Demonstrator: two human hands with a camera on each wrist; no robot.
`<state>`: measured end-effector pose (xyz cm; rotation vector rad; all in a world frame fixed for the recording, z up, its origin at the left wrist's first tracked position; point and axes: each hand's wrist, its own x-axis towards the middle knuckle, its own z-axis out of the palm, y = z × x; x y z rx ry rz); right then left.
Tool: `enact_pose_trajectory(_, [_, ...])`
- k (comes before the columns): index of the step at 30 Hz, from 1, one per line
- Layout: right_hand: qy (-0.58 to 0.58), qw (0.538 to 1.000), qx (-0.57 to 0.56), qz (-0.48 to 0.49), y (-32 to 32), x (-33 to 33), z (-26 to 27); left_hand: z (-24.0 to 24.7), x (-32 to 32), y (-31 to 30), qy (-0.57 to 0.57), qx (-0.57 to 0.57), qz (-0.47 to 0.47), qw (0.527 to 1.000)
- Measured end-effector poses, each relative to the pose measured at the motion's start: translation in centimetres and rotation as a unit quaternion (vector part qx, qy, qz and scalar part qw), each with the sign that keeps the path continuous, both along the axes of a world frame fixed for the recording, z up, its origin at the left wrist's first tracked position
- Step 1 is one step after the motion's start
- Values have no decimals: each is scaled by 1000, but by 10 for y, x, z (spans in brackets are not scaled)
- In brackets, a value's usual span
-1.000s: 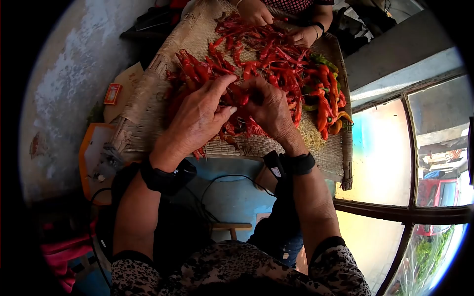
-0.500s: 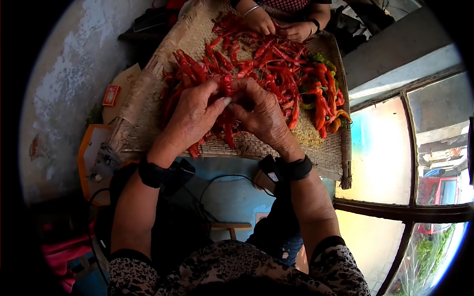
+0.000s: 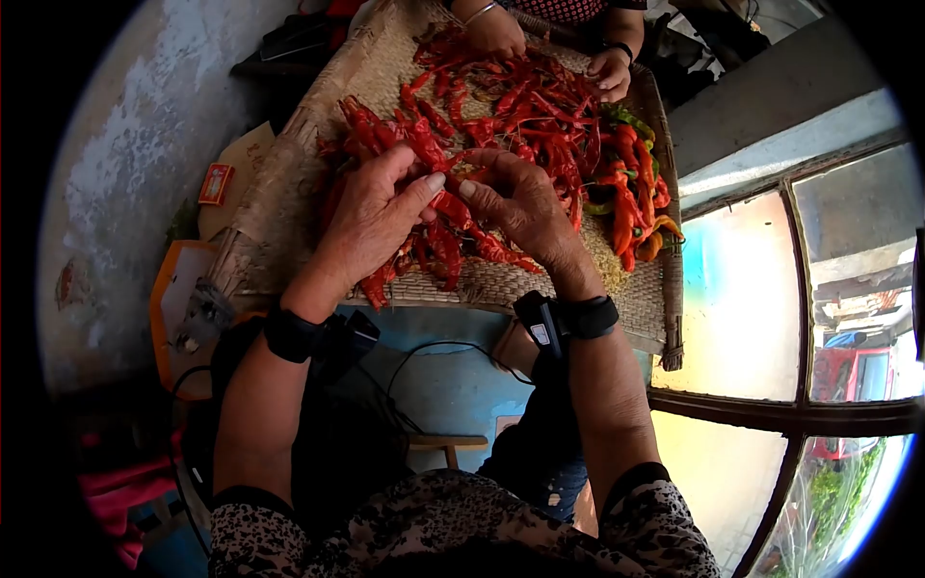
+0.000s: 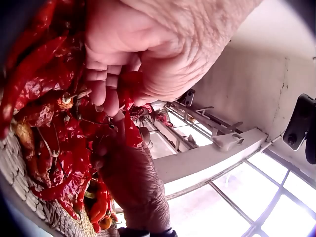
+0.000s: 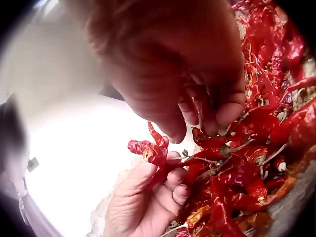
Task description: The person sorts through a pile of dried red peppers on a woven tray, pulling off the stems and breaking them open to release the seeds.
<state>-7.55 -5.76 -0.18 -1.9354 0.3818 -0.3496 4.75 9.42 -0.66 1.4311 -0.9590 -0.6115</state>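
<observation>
Dried red chillies [image 3: 491, 246], wrinkled and with thin stems, lie heaped on a woven tray under both hands. My left hand [image 3: 371, 207] pinches a red chilli [image 5: 155, 154] between thumb and fingers; its pale stem shows in the right wrist view. Facing it across a small gap is my right hand [image 3: 530, 207], fingers bent and thumb held apart from them. In the right wrist view the right hand [image 5: 173, 64] shows nothing gripped, and its fingertips are close over the heap and near the held chilli.
The woven tray [image 3: 260, 231] has a raised rim. Fresher red and green peppers [image 3: 631, 193] lie at its right. Another person's hands [image 3: 609, 75] are at the far edge. A matchbox [image 3: 216, 183] lies at left, and a window [image 3: 742, 299] stands at right.
My right hand has drawn slightly right, away from the left, where both met at a chilli half a second ago. The other person's hands have moved apart.
</observation>
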Motion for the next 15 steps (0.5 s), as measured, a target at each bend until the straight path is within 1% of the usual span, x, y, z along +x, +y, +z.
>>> enact_pose_trajectory(2, [-16,1000,-23,13,0,-1,-2,0,0,-1,10,-4,-2,1000])
enact_pose_trajectory(4, [-34,998,-45,26,0,-1,-3,-1,0,-1,5,-23,32,999])
enact_pose_trajectory(6, [-20,995,-99,-9,-1,-2,-1,0,3,0,8,-31,44,999])
enact_pose_trajectory(7, [-19,995,-99,-10,-1,-3,-1,1,4,0,11,-40,56,998])
enact_pose_trajectory(9, [75,996,-53,20,-2,-5,-1,3,4,0,20,-43,64,997])
enact_pose_trajectory(10, [76,996,-52,20,-2,-5,-3,5,3,1,27,-46,66,996])
enact_pose_trajectory(12, [67,989,-125,29,2,-7,-7,6,3,1,34,-49,68,996])
enact_pose_trajectory(13, [68,989,-124,30,3,-8,-5,5,4,1,36,-49,74,995])
enact_pose_trajectory(15, [150,956,-245,53,4,-9,2,6,3,0,39,-49,80,995])
